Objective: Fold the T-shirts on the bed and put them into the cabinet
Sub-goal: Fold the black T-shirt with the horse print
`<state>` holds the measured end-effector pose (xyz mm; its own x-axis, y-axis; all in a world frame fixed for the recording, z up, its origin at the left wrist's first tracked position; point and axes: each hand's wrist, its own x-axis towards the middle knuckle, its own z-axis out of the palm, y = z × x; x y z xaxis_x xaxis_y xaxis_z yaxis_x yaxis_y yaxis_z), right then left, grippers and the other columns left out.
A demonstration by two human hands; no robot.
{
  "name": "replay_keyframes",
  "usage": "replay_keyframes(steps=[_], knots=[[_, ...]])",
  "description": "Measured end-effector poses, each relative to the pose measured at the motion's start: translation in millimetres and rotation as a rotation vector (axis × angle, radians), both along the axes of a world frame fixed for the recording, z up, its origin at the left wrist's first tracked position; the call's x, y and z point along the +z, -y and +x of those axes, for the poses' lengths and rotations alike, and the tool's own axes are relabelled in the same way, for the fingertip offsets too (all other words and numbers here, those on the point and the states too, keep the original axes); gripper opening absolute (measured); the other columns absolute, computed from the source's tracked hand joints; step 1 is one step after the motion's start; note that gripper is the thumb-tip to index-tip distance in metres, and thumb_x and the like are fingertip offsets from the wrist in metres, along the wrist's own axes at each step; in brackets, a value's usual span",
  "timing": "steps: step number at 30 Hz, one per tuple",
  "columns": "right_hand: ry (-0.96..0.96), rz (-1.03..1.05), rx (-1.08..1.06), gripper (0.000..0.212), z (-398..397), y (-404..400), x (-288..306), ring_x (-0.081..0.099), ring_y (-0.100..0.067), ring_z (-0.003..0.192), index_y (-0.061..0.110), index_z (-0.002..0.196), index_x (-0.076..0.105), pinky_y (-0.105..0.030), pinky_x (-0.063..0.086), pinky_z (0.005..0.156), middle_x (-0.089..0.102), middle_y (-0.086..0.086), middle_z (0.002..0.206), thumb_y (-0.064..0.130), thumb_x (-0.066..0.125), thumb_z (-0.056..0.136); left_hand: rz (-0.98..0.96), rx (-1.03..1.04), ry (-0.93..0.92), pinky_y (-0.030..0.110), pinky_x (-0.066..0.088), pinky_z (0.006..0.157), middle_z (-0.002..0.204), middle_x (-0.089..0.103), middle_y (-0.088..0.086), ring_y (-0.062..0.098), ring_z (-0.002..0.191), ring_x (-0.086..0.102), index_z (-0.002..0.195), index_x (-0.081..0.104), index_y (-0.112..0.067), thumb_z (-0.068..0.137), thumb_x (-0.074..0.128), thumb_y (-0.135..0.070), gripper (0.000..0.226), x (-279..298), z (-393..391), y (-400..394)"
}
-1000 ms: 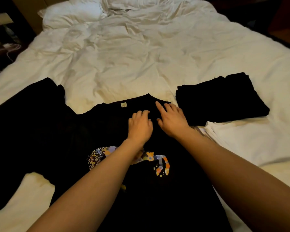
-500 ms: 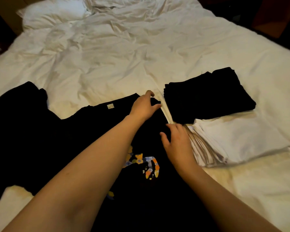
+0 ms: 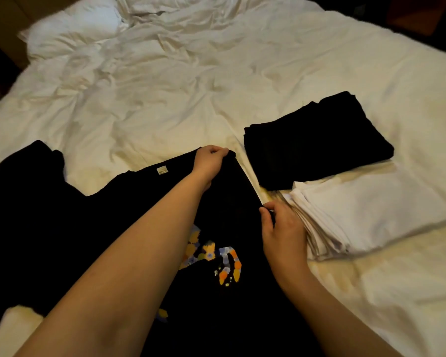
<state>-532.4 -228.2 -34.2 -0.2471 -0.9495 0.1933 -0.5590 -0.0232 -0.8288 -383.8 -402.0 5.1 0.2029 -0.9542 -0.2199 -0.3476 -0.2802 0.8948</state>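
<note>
A black cotton T-shirt with a multicoloured chest print (image 3: pixel 216 228) lies flat on the white-sheeted bed (image 3: pixel 165 99), collar away from the person, long axis running from near edge toward the pillows. The left hand (image 3: pixel 209 161) pinches the right shoulder; the right hand (image 3: pixel 281 228) grips the side seam lower down. Pulled unevenly, the fold would likely skew, and the right hand's sweep could disturb the folded white shirt stack (image 3: pixel 366 212) just beside it, below the folded black shirt stack (image 3: pixel 317 143).

Probably a bedroom: rumpled bed (image 3: pixel 165 99), pillow (image 3: pixel 70 29).
</note>
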Motion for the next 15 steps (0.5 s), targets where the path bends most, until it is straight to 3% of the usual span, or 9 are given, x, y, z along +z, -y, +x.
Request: replay_keyframes(steps=[3, 7, 10, 13, 15], knots=[[-0.014, 0.026, -0.024, 0.013, 1, 1, -1, 0.06, -0.015, 0.084, 0.015, 0.107, 0.064, -0.03, 0.048, 0.072, 0.066, 0.001, 0.093, 0.019, 0.053, 0.101, -0.019, -0.02, -0.004, 0.035, 0.055, 0.095, 0.106, 0.07, 0.005, 0.02, 0.101, 0.067, 0.096, 0.071, -0.014, 0.092, 0.07, -0.03, 0.016, -2, -2, 3], [-0.06, 0.077, 0.002, 0.021, 0, 2, 0, 0.06, -0.017, 0.094, 0.014, 0.12, 0.06, -0.021, 0.038, 0.073, 0.067, -0.003, 0.106, 0.021, 0.053, 0.101, -0.095, -0.106, 0.068, 0.03, 0.054, 0.088, 0.109, 0.069, 0.006, 0.019, 0.103, 0.066, 0.114, 0.067, -0.013, 0.093, 0.069, -0.036, 0.031, -2, -2, -5], [-0.085, -0.03, 0.019, 0.032, -1, -1, 9, 0.057, -0.02, 0.105, 0.009, 0.129, 0.056, -0.02, 0.038, 0.083, 0.062, -0.008, 0.116, 0.024, 0.055, 0.101, -0.223, -0.156, 0.318, 0.026, 0.049, 0.084, 0.109, 0.061, 0.001, 0.015, 0.1, 0.06, 0.128, 0.057, -0.019, 0.097, 0.061, -0.042, 0.039, 0, 8, -23], [-0.191, -0.305, 0.105, 0.029, 9, 1, 23, 0.051, -0.02, 0.109, 0.005, 0.122, 0.059, -0.023, 0.04, 0.093, 0.057, -0.01, 0.119, 0.021, 0.05, 0.1, -0.402, -0.139, 0.634, 0.034, 0.043, 0.099, 0.12, 0.059, 0.007, 0.024, 0.115, 0.053, 0.126, 0.059, -0.012, 0.101, 0.052, -0.023, 0.028, -2, 19, -52], [-0.269, -0.28, 0.246, 0.031, 21, 15, 30, 0.05, -0.024, 0.121, 0.003, 0.126, 0.059, -0.033, 0.042, 0.104, 0.056, -0.014, 0.13, 0.014, 0.048, 0.1, -0.379, -0.145, 0.713, 0.037, 0.044, 0.099, 0.123, 0.06, 0.009, 0.027, 0.117, 0.054, 0.126, 0.06, -0.012, 0.098, 0.05, -0.01, 0.03, -6, 22, -77]])
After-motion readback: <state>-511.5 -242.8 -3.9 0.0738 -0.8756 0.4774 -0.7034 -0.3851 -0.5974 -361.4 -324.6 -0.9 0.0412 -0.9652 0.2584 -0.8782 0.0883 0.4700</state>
